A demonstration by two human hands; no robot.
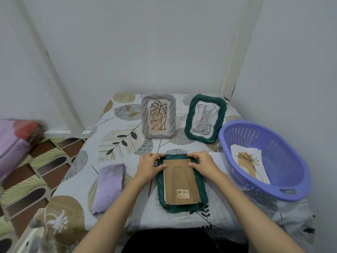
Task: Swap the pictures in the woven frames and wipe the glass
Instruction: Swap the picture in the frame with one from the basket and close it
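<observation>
A dark green woven frame [202, 189] lies face down on the table in front of me, its brown cardboard back [180, 181] with a barcode sticker facing up. My left hand [149, 164] grips the frame's top left corner, thumb on the cardboard. At the top right corner my right hand [202, 162] does the same. Behind them a grey-white woven frame [158, 115] stands upright with a leaf drawing, and a second green woven frame [205, 118] leans with a line drawing. A folded lilac cloth [108, 187] lies left of the flat frame.
A purple plastic basket [284, 167] at the right holds loose pictures [249, 161]. A white sheet [218, 157] lies between the basket and the flat frame. The table carries a leaf-patterned cover [118, 139] and stands in a wall corner. Patterned floor and blurred lilac fabric [11, 141] are at left.
</observation>
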